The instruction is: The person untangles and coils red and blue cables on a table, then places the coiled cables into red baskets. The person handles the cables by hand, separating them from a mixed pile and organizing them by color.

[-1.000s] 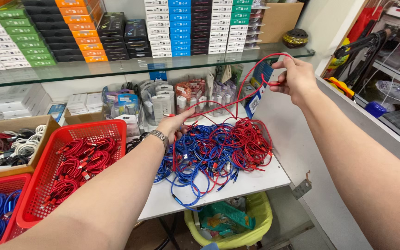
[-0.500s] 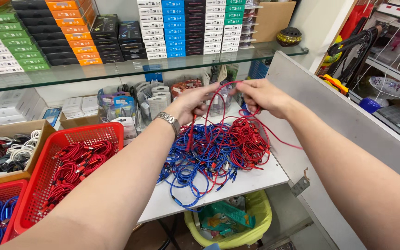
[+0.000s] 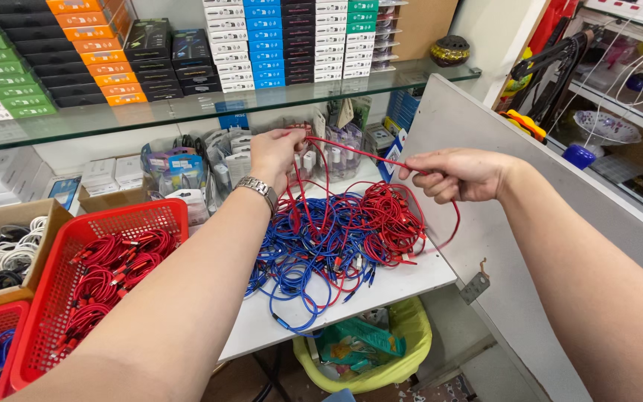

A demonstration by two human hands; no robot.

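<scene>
Your hands have moved apart, stretching the red cable (image 3: 351,152).
Left hand (image 3: 277,152) pinches its end at 11 o'clock; right hand (image 3: 459,175) grips it at 2 o'clock, above the cable pile (image 3: 336,238).

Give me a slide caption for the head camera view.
Both hands stretch a red cable above a tangled pile of cables.

The one camera sits on my head and looks forward and down over both my forearms, which enter from the bottom edge. It faces the white desk (image 3: 411,286) close below me and the glass shelf (image 3: 187,112) of stacked boxes just behind it. My left hand (image 3: 277,152) and right hand (image 3: 459,175) sit near the middle, at arm's length.
</scene>
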